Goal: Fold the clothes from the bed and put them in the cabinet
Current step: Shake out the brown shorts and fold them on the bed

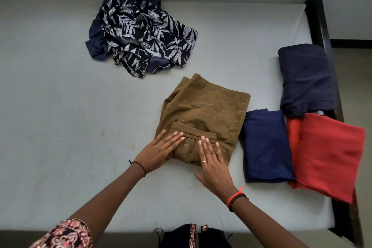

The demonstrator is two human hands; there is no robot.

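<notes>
near edge: floral-print sleeve (66,233). left hand (161,151) and right hand (213,165), each grip apart with fingers straight, press flat on the near end of the folded olive-brown patterned trousers (207,110), mid-bed on the pale grey mattress (60,127). right: folded navy cloth (267,145), folded red cloth (330,155), folded dark blue cloth (306,78). far left: crumpled leaf-print navy heap (145,34).

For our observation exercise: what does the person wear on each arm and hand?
The left hand has a thin black wrist band and a pink floral sleeve. The right hand wears a silver ring, plus a red thread and dark beaded bracelet at the wrist.
</notes>
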